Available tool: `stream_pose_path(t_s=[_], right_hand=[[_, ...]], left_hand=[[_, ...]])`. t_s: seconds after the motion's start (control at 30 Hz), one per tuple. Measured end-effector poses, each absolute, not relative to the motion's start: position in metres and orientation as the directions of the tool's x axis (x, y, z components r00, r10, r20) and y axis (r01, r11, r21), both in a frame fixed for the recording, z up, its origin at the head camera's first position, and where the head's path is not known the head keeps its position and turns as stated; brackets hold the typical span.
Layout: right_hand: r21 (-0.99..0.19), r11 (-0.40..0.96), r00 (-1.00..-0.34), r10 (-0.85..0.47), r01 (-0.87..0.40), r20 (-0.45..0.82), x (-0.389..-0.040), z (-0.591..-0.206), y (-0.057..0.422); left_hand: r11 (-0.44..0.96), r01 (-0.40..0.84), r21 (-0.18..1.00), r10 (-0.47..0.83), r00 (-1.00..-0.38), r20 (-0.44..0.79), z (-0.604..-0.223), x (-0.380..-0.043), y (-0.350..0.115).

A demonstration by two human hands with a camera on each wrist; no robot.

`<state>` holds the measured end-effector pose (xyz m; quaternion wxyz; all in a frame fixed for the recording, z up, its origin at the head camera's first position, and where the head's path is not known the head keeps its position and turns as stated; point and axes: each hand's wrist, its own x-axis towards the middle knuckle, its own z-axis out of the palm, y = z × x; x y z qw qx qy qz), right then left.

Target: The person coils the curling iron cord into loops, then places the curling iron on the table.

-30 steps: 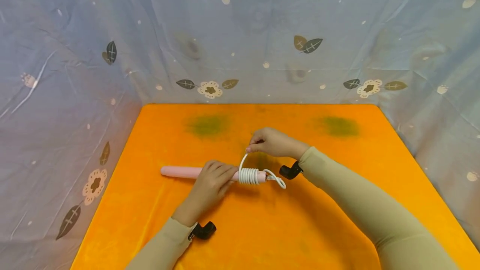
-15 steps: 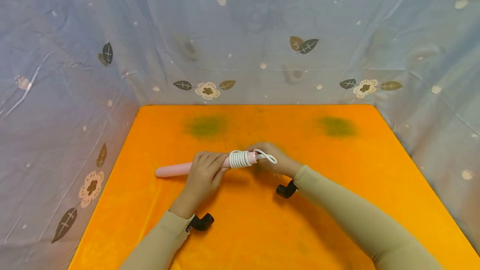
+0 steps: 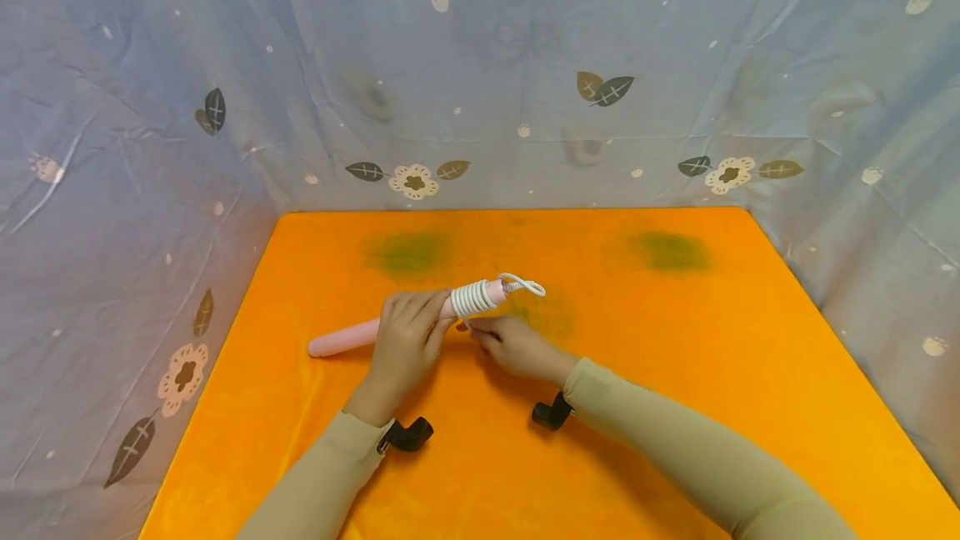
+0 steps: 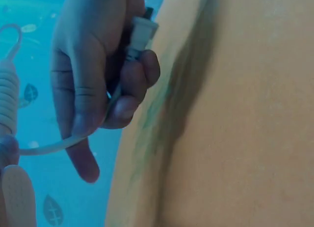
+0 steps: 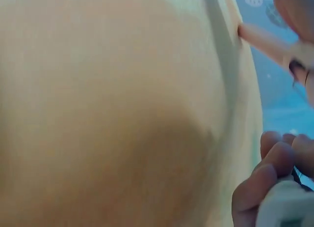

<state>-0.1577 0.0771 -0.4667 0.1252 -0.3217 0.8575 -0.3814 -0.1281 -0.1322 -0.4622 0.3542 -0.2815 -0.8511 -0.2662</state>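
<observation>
My left hand [image 3: 408, 340] grips a slim pink hair iron [image 3: 347, 337] around its middle, its cord end raised toward the upper right. White cord [image 3: 471, 298] is wound in several tight turns near that end, where a small loop sticks out. On the near side of the coil, my right hand [image 3: 517, 344] holds the loose length of cord. In the left wrist view the cord passes under the right thumb, and the pale plug [image 4: 142, 34] pokes out between curled fingers. The right wrist view shows that plug [image 5: 284, 207] close up at the lower right.
An orange cloth-covered table [image 3: 645, 373] lies beneath both hands. Grey-blue curtains [image 3: 487, 65] with leaf and flower prints hang along its back and sides. Each wrist wears a black camera, one at the left wrist [image 3: 411, 435], one at the right [image 3: 551, 413].
My right hand has gone from above the hair iron, behind its cord end, down to the near side, carrying the cord. The iron's right end has risen and tilted away.
</observation>
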Motion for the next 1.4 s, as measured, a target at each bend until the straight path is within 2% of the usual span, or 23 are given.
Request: stream_pose_path(t_s=[0.07, 0.2, 0.47, 0.7, 0.8, 0.97, 1.13, 1.27, 1.4], right_hand=[[-0.72, 0.518, -0.763, -0.646, -0.463, 0.026, -0.153, -0.466, 0.074], [-0.616, 0.569, -0.757, -0.65, -0.545, 0.068, -0.141, -0.462, 0.071], [-0.387, 0.586, -0.683, -0.705, -0.712, 0.19, -0.114, -0.436, 0.065], [-0.117, 0.555, -0.567, -0.794, -0.823, 0.219, -0.11, -0.406, 0.069], [-0.042, 0.541, -0.537, -0.817, -0.84, 0.209, -0.114, -0.394, 0.074], [-0.014, 0.499, -0.492, -0.849, -0.867, 0.194, -0.123, -0.379, 0.078], [-0.025, 0.444, -0.441, -0.879, -0.896, 0.181, -0.137, -0.368, 0.082], [-0.109, 0.42, -0.433, -0.888, -0.901, 0.153, -0.151, -0.364, 0.087], [-0.237, 0.446, -0.479, -0.871, -0.863, 0.108, -0.162, -0.364, 0.092]], left_hand=[[0.709, 0.657, 0.257, 0.282, -0.598, 0.75, -0.462, -0.129, -0.132], [0.725, 0.636, 0.264, 0.259, -0.607, 0.751, -0.462, -0.132, -0.132], [0.746, 0.618, 0.246, 0.258, -0.61, 0.749, -0.464, -0.137, -0.136], [0.76, 0.632, 0.153, 0.39, -0.632, 0.67, -0.474, -0.137, -0.136], [0.75, 0.647, 0.139, 0.451, -0.653, 0.608, -0.48, -0.134, -0.132], [0.72, 0.68, 0.137, 0.523, -0.663, 0.536, -0.486, -0.126, -0.126], [0.668, 0.736, 0.106, 0.599, -0.617, 0.511, -0.488, -0.119, -0.122], [0.639, 0.762, 0.104, 0.616, -0.588, 0.524, -0.487, -0.114, -0.121], [0.612, 0.786, 0.087, 0.633, -0.553, 0.542, -0.485, -0.111, -0.121]])
